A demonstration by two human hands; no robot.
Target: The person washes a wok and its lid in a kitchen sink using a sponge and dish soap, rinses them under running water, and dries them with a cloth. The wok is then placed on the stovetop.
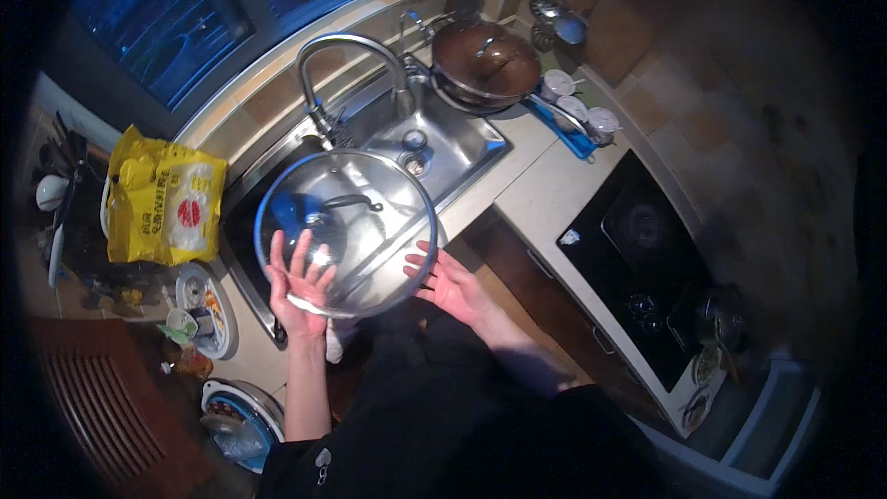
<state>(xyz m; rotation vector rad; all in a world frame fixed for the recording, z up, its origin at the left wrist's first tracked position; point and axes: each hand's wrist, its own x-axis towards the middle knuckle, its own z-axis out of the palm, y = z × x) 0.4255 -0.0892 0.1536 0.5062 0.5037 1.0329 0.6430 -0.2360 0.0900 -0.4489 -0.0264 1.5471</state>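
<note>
A large round glass pot lid (388, 222) with a metal rim and a dark handle (350, 201) is held between my two hands, over the front of the sink. At its lower left, my left hand (301, 291) supports the rim, with the fingers spread against the glass. My right hand (450, 281) grips the opposite rim, and its fingertips show at the edge of the glass. Beyond the lid lies a stainless steel sink basin (461, 142), partly covered by it. A curved metal faucet (350, 39) arches over the sink.
A brown wok (478, 69) stands behind the sink, near several small jars (574, 111). A black cooktop (624, 263) is on the right. A yellow plastic package (138, 222) with writing stands left, above an oval tray (182, 287) and stacked basins (215, 388).
</note>
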